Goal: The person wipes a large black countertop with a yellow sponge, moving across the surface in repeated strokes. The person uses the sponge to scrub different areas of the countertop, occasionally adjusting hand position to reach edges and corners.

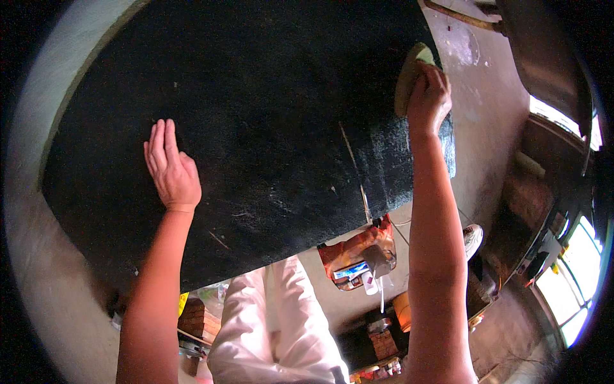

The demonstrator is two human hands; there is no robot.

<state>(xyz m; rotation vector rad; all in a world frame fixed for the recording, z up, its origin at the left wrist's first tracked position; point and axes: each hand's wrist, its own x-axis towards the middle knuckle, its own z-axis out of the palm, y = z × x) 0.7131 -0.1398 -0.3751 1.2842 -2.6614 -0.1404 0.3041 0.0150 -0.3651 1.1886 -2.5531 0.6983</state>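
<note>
A large black board or tabletop (268, 144) fills the middle of the view, with scratches and a pale, dusty or worn patch at its right. My left hand (171, 168) lies on its left part, palm down, holding nothing. At the board's right edge, my right hand (431, 98) grips a flat, rounded, pale tan pad (407, 84); its exact kind is unclear. The pad is tilted, and my fingers partly hide it.
Below the board's near edge are my legs in pale trousers (283, 331), an orange-red bag (336, 257) with small items, stacked bricks (199, 321) and an orange container (402, 309). A white shoe (472, 240) shows right of my forearm. Windows (575, 273) are at far right.
</note>
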